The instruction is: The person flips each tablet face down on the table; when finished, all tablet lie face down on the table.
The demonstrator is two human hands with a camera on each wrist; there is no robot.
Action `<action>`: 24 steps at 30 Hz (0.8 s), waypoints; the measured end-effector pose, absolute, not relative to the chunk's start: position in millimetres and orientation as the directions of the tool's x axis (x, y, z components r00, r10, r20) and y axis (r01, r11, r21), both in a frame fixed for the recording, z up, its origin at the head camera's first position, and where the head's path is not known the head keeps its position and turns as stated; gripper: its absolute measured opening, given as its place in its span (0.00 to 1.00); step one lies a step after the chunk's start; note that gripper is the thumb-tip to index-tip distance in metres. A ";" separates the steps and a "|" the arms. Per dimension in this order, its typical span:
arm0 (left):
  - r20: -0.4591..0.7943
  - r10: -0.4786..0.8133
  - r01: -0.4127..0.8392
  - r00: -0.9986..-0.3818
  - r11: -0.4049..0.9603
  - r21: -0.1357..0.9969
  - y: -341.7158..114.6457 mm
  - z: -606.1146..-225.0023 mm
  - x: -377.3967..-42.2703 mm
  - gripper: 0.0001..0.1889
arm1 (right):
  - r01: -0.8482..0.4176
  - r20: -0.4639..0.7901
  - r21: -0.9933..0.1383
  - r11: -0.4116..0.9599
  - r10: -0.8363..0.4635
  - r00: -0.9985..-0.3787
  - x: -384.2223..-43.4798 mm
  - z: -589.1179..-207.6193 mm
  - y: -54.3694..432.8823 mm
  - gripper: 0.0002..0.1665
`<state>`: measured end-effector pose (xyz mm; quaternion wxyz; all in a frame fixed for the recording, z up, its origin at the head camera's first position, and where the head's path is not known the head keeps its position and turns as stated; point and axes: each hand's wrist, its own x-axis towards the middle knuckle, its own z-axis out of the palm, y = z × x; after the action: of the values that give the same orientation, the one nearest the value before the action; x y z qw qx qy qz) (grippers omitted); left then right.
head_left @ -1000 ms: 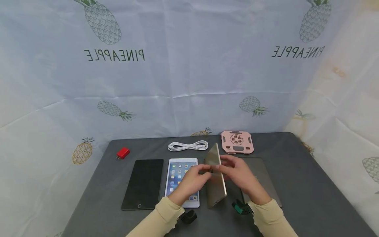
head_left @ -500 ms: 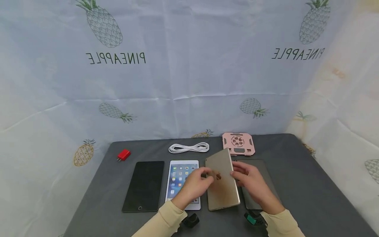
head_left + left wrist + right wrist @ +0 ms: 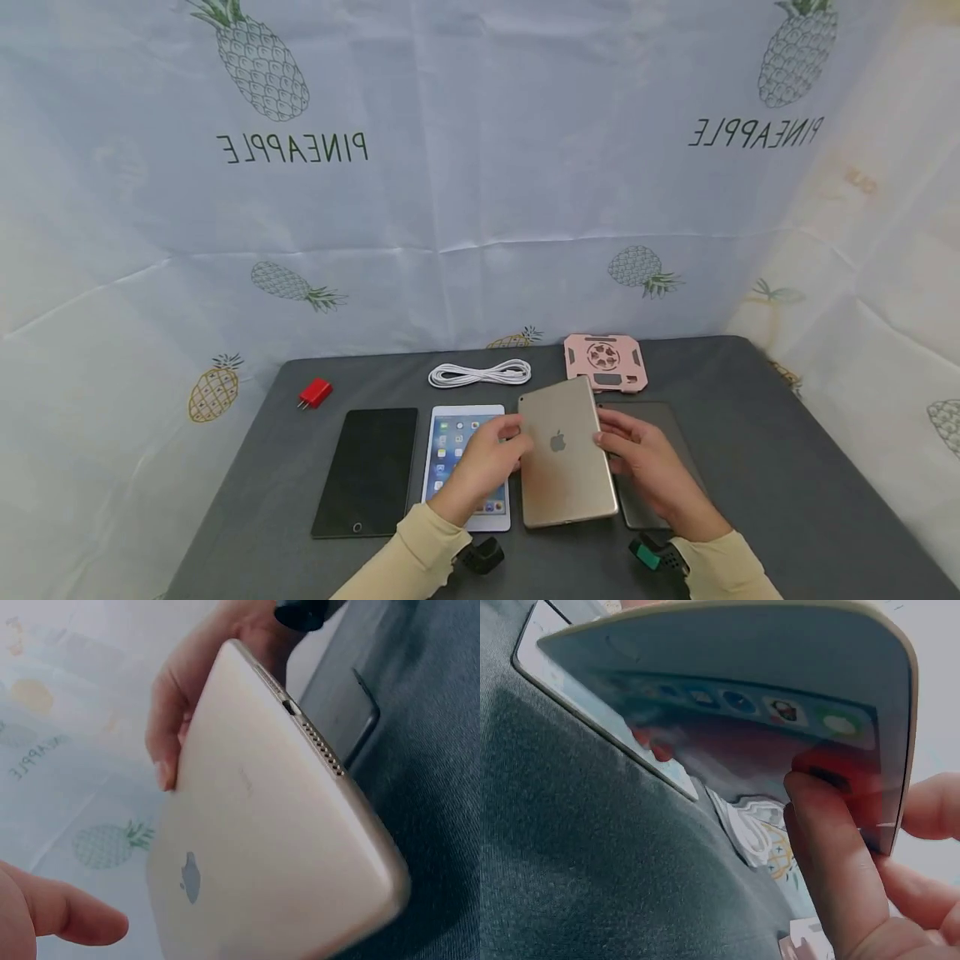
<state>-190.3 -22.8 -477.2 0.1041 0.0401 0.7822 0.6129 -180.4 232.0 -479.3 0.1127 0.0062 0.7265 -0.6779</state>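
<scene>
A gold tablet (image 3: 566, 475) is held up tilted, its back with the apple logo facing the head camera; its lit screen (image 3: 735, 705) shows in the right wrist view. My right hand (image 3: 648, 462) grips its right edge, thumb on the back and fingers on the screen side. At the opposite edge my left hand (image 3: 483, 458) curls round, its fingertips (image 3: 660, 750) showing on the screen side. In the left wrist view, a left digit (image 3: 86, 919) looks apart from the back. A white tablet (image 3: 491, 517) with a lit screen lies partly under the left hand.
A black tablet (image 3: 366, 471) lies at left and a dark grey tablet (image 3: 663, 425) lies partly under the right hand. Behind are a red charger plug (image 3: 316, 392), a coiled white cable (image 3: 480, 373) and a pink stand (image 3: 605, 362). A cloth (image 3: 480, 192) hangs beyond the table.
The gold tablet has turned from nearly edge-on to show its back. My right hand has moved rightward with its edge; my left hand has shifted from before the back to the left edge.
</scene>
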 end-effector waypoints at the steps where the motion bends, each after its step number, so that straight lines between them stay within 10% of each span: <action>1: -0.118 0.187 -0.074 -0.975 0.230 0.970 -22.5 -477.7 -190.5 0.27 | 0.169 -0.179 -0.982 0.084 -0.138 -0.974 -180.4 -479.9 232.5 0.36; 24: -0.155 0.169 -0.084 -0.973 0.365 0.927 -16.2 -472.8 -184.1 0.29 | 0.139 -0.083 -0.736 0.663 0.116 -0.990 -177.4 -491.9 214.5 0.27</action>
<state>-184.1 -16.2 -472.8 0.1123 0.0257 0.8186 0.5627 -177.4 214.5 -491.9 0.0144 0.0700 0.9117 -0.4047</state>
